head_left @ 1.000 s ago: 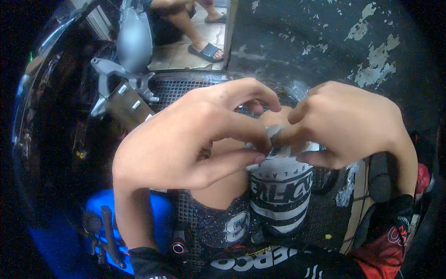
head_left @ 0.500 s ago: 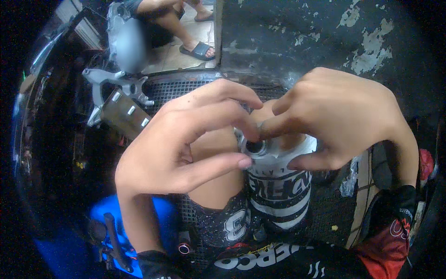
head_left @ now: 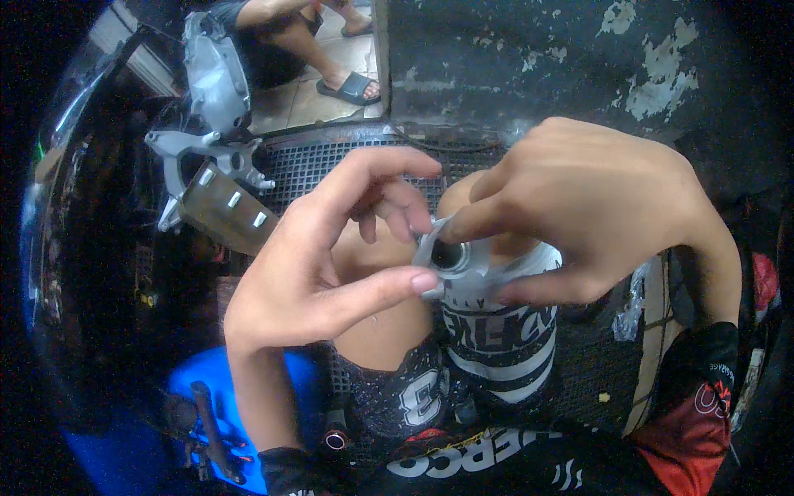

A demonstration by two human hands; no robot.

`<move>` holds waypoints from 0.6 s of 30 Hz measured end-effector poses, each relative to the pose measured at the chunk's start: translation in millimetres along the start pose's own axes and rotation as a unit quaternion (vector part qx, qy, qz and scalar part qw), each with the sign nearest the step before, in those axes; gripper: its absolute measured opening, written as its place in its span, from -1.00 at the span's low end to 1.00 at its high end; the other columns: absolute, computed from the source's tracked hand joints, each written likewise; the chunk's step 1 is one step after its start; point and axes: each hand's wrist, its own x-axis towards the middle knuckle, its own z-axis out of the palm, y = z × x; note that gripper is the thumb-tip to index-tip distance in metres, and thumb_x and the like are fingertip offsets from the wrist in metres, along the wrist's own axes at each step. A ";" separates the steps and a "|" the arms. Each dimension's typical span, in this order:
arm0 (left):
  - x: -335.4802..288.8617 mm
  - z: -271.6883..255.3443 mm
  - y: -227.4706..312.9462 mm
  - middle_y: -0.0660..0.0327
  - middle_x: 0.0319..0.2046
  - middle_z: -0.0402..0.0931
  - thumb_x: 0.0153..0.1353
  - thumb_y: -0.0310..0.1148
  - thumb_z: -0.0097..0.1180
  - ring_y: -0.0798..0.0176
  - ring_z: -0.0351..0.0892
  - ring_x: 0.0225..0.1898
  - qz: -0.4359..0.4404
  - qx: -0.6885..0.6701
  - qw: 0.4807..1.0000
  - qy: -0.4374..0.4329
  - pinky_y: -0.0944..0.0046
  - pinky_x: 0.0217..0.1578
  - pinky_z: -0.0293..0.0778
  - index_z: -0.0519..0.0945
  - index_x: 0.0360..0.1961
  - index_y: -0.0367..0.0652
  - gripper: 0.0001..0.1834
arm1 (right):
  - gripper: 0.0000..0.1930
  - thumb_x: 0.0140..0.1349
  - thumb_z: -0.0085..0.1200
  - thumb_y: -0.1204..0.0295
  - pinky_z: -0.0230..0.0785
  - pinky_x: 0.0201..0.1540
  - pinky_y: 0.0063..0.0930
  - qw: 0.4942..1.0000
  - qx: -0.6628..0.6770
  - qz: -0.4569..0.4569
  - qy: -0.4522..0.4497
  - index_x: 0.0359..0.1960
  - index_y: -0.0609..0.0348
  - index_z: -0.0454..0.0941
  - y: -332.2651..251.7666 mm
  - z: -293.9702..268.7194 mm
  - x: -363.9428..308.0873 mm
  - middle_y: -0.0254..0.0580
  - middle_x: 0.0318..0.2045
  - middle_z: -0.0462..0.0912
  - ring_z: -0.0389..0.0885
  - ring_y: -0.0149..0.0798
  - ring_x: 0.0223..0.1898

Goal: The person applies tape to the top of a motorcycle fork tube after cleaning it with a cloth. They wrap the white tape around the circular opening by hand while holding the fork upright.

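Note:
Over my bare knees, between my two hands, is a small round part with a dark centre (head_left: 449, 255), ringed by whitish translucent film (head_left: 475, 269). My left hand (head_left: 318, 264) has its thumb tip on the left edge of the film. Its curled fingertips meet the upper left edge, so the part is gripped there. From the other side, my right hand (head_left: 591, 215) presses its index fingertip to the film's top, with the thumb at the lower right edge. A loose flap of film spreads towards that thumb. My right-hand fingers partly hide the film.
Left of my knees, a grey metal bracket (head_left: 174, 145) stands by a brownish plate (head_left: 227, 207). Behind it is a silver casing (head_left: 217, 78). A blue container (head_left: 215, 397) sits lower left. Black grid matting (head_left: 310, 161) covers the floor. Another person's sandalled foot (head_left: 351, 87) shows beyond.
My left hand has shifted slightly, its fingers curling in and the thumb coming onto the film. More of the film and the round part shows. The right hand has moved little.

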 end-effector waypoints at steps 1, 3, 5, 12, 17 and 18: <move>-0.2 1.8 -0.1 0.15 -0.10 0.58 0.04 -0.36 0.50 0.27 0.54 -0.04 -0.010 -0.019 1.000 0.013 0.26 0.06 0.41 0.40 0.33 -0.34 -0.17 | -0.56 0.03 0.39 0.30 0.58 -0.33 -0.23 1.000 -0.004 0.007 -0.004 -0.02 0.13 0.66 -0.2 0.4 0.3 -0.21 -0.25 0.79 0.79 -0.07 -0.30; -1.1 3.0 -0.1 0.15 -0.10 0.58 0.03 -0.37 0.50 0.28 0.54 -0.04 -0.006 -0.020 1.000 0.015 0.27 0.04 0.41 0.38 0.34 -0.34 -0.15 | -0.55 0.04 0.40 0.26 0.57 -0.34 -0.22 0.999 -0.024 -0.019 0.011 -0.02 0.13 0.65 0.6 2.0 1.6 -0.19 -0.29 0.77 0.77 -0.04 -0.33; -1.4 4.4 -0.4 0.16 -0.09 0.58 0.03 -0.38 0.50 0.29 0.54 -0.05 0.000 -0.021 1.000 0.019 0.28 0.02 0.40 0.37 0.36 -0.34 -0.13 | -0.55 0.06 0.43 0.22 0.56 -0.35 -0.22 0.999 -0.014 -0.026 0.016 -0.04 0.14 0.67 0.1 4.0 1.7 -0.16 -0.32 0.74 0.76 -0.02 -0.35; -4.5 16.2 2.4 0.23 -0.02 0.56 0.02 -0.38 0.50 0.35 0.51 -0.04 0.011 0.062 0.994 0.094 0.34 -0.03 0.35 0.40 0.38 -0.22 -0.14 | -0.66 0.03 0.52 0.24 0.52 -0.40 -0.32 0.981 0.107 -0.022 0.160 -0.24 0.18 0.75 -6.8 24.4 -7.3 -0.17 -0.37 0.68 0.73 -0.11 -0.41; -2.2 24.1 -8.0 0.18 0.07 0.56 0.05 -0.41 0.49 0.34 0.52 -0.03 0.068 0.073 0.986 0.134 0.33 -0.03 0.35 0.40 0.38 -0.23 -0.16 | -0.75 0.01 0.51 0.41 0.43 -0.43 -0.40 0.953 0.144 0.009 0.265 -0.34 0.25 0.73 -14.8 45.5 -0.5 -0.21 -0.47 0.62 0.64 -0.22 -0.48; -2.2 25.4 -8.0 0.18 0.09 0.56 0.05 -0.41 0.49 0.34 0.52 -0.03 0.067 0.065 0.985 0.144 0.33 -0.03 0.35 0.41 0.38 -0.23 -0.16 | -0.79 0.01 0.48 0.46 0.37 -0.46 -0.40 0.939 0.177 0.031 0.292 -0.35 0.26 0.71 -17.2 45.1 1.0 -0.22 -0.49 0.59 0.58 -0.25 -0.50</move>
